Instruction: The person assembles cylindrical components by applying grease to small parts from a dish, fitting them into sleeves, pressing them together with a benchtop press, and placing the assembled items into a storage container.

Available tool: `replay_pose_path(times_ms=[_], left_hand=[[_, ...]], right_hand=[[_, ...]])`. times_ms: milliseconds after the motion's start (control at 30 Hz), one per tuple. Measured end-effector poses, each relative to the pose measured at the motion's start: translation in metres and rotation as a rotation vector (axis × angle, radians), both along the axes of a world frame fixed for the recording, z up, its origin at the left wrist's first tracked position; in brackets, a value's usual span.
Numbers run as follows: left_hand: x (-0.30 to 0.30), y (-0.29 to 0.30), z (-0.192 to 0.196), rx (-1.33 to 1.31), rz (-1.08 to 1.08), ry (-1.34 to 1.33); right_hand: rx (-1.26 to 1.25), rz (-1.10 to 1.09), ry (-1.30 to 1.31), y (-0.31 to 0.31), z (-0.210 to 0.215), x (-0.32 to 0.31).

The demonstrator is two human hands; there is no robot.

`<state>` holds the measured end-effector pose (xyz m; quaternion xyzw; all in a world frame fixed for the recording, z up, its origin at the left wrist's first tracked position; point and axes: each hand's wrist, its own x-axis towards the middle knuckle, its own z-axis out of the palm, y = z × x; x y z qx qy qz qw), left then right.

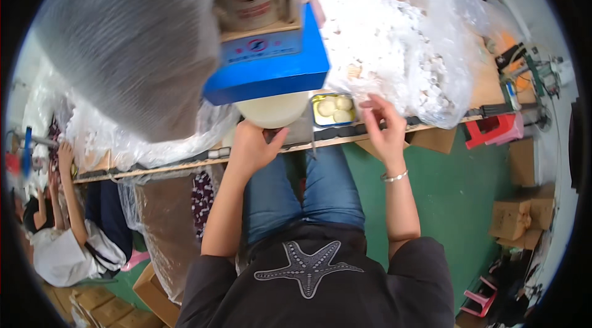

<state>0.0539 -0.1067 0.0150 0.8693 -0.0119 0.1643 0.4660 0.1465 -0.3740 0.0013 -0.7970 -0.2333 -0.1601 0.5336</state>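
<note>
My left hand (251,150) is at the table edge, just below a cream rounded part (274,111) under a blue machine housing (271,78). Its thumb points right; the fingertips are curled in and partly hidden by the rounded part, so what they hold cannot be seen. My right hand (385,127) hovers over the table edge, thumb and forefinger bent toward each other in a pinch. Anything between them is too small to make out. Between my hands sits a small rectangular tin (316,119) with several pale yellow round pieces (341,116) inside.
A large heap of small white pieces (382,50) lies on clear plastic behind my right hand. Grey translucent wrap (129,44) hangs at the left. Another person (77,248) works at the far left. Cardboard boxes (512,220) and a red stool (489,130) are at the right.
</note>
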Motion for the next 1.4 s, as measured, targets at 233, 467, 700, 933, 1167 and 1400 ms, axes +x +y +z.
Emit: replay_pose_path(times_ms=[233, 467, 700, 933, 1167, 1400], left_hand=[[0.001, -0.012, -0.014, 0.139, 0.001, 0.006], [-0.006, -0.015, -0.04, 0.018, 0.157, -0.175], [-0.001, -0.013, -0.034, -0.085, 0.032, -0.188], [-0.007, -0.012, -0.032, -0.121, 0.091, -0.252], [-0.006, -0.01, -0.03, -0.148, 0.086, -0.182], [-0.007, -0.018, -0.026, -0.136, 0.15, -0.212]], right_hand=[[-0.175, -0.626, -0.094, -0.118, 0.024, 0.068], [-0.628, -0.422, 0.073, -0.149, -0.001, 0.09], [-1.048, -0.094, 0.068, -0.156, 0.018, 0.12], [-0.944, -0.274, -0.082, -0.148, 0.023, 0.111], [-0.146, -0.024, 0.024, -0.05, 0.013, 0.057], [-0.606, 0.209, -0.212, 0.014, 0.013, 0.024]])
